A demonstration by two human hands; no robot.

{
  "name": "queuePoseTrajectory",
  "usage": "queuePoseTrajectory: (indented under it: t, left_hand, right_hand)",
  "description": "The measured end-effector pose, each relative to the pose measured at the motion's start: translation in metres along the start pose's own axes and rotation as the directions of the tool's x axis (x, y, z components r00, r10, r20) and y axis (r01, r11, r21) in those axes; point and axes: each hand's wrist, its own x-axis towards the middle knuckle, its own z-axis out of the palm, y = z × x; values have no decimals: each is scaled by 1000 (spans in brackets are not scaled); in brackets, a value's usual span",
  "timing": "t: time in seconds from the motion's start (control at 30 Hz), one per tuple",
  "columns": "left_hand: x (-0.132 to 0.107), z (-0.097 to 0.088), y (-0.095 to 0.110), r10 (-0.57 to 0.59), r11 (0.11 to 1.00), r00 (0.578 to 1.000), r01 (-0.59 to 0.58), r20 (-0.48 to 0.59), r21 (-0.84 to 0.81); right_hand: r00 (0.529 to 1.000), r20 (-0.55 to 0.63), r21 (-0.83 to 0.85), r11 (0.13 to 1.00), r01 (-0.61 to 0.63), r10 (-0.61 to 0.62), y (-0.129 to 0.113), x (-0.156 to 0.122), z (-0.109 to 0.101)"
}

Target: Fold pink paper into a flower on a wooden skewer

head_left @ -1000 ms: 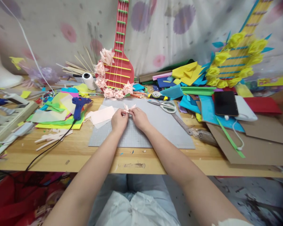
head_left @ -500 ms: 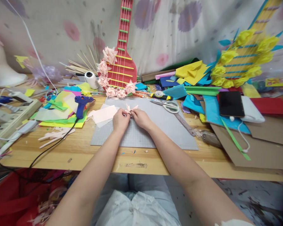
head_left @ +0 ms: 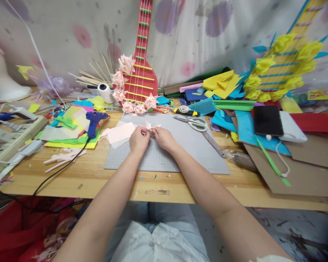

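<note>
Over flat gray mat point(head_left: 161, 162), pinching spiky pale-pink paper flower point(head_left: 149, 126) with left hand point(head_left: 139, 139) and right hand point(head_left: 163, 138).
Seemingly unfinished, below flat red guitar point(head_left: 145, 82), edged in pink blooms point(head_left: 126, 64) from five to eleven o'clock, bare at three.

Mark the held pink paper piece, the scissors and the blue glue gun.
Held pink paper piece point(head_left: 148, 126): head view, its upper pointed part.
Scissors point(head_left: 191, 122): head view, where handles meet blades.
Blue glue gun point(head_left: 92, 127): head view, its grip.

From a distance I'm seeing smooth, grained wood on the table point(head_left: 95, 171), scuffed near its front edge. On the matt cutting mat point(head_left: 205, 160), a pink sheet point(head_left: 121, 133) by the left edge is looking papery; near the right edge, a ruler point(head_left: 213, 143) is showing dull metal.
</note>
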Motion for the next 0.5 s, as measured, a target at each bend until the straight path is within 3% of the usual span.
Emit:
queuePoseTrajectory:
  t: [0.13, 0.33, 0.5]
  left_hand:
    - [0, 1, 0, -6, 1000, 1000, 6, 12, 20]
    - [2, 3, -4, 91, 994, 993, -86, -70, 74]
    - [2, 0, -3, 152, 988, 977, -145, -147, 60]
  right_hand:
    - [1000, 5, 29, 1000, -8, 8, 1, 1, 0]
    - [999, 31, 93, 996, 8, -11, 2, 2, 0]
    - [998, -60, 94, 995, -16, 22, 1, 1, 3]
